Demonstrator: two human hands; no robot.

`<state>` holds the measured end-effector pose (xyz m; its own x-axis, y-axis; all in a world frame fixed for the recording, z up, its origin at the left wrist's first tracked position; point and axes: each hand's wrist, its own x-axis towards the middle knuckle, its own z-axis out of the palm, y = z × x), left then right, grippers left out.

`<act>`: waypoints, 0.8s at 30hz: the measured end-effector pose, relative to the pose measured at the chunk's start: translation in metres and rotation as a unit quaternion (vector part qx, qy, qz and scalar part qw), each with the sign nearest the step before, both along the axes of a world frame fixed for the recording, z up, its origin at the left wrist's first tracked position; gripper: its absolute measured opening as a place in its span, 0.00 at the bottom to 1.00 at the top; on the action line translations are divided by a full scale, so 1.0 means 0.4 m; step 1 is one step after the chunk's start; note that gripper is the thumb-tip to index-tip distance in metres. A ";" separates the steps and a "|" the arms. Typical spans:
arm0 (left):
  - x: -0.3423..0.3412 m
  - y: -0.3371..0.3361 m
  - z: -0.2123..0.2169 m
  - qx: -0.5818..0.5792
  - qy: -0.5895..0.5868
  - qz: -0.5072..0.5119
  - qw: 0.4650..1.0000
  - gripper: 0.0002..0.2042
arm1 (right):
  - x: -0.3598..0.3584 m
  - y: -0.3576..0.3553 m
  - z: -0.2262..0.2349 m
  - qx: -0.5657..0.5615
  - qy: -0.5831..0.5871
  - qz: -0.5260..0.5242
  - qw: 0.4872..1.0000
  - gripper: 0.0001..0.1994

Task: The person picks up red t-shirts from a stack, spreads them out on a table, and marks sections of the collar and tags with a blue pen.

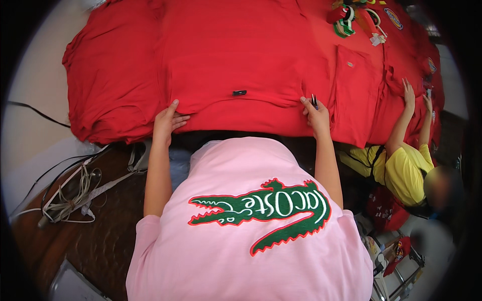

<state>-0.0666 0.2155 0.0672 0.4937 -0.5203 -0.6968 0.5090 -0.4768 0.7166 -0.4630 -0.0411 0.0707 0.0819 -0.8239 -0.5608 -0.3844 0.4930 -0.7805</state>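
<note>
A red shirt [236, 55] lies spread in front of me, with a folded band along its near edge. A small black tag [239, 93] sits near the middle of that fold. My left hand [167, 123] grips the fold's left end, thumb on top and fingers against the cloth. At the right end, my right hand [317, 116] pinches the cloth between thumb and forefinger. Small dark thread snips [314, 101] stick up from the same right hand, points away from me; their handles are hidden in the palm.
More red garments lie left [115, 75] and right, one folded [355, 95]. Tape rolls [344, 25] rest at the far right. A co-worker in a yellow shirt [405, 173] handles red cloth there. Tangled cables [75, 193] hang at lower left.
</note>
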 end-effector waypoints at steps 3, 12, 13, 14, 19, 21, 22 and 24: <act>0.009 -0.008 -0.006 -0.005 0.011 -0.003 1.000 0.21 | 0.013 0.005 -0.015 0.009 -0.020 0.038 0.999 0.12; 0.129 -0.099 0.057 -0.388 0.089 0.050 0.916 0.24 | 0.108 -0.105 0.184 0.026 -0.385 -0.016 0.922 0.13; 0.132 -0.130 0.076 -0.370 0.022 0.036 0.928 0.27 | 0.106 -0.139 0.173 -0.003 -0.401 -0.035 0.915 0.15; 0.136 -0.148 0.093 -0.350 -0.050 0.024 0.935 0.31 | 0.096 -0.168 0.161 -0.028 -0.418 -0.051 0.906 0.17; 0.162 -0.064 -0.017 -0.075 -0.360 -0.152 0.917 0.27 | -0.014 -0.171 0.060 -0.139 -0.040 -0.014 0.989 0.15; 0.141 -0.014 -0.029 -0.012 -0.352 -0.179 0.919 0.23 | -0.075 -0.130 0.000 -0.177 0.028 0.011 0.984 0.14; 0.123 0.002 -0.015 0.032 -0.379 -0.204 0.902 0.22 | -0.107 -0.105 -0.044 -0.192 0.046 0.019 0.980 0.14; 0.093 0.022 0.032 0.125 -0.434 -0.244 0.858 0.19 | -0.119 -0.062 -0.061 -0.188 0.095 0.034 0.977 0.15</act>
<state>-0.0294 0.2243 0.0801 0.6493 -0.7006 -0.2959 -0.4687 -0.6751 0.5697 -0.5104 -0.0658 0.0462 0.0681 -0.9710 -0.2293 -0.5624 0.1525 -0.8127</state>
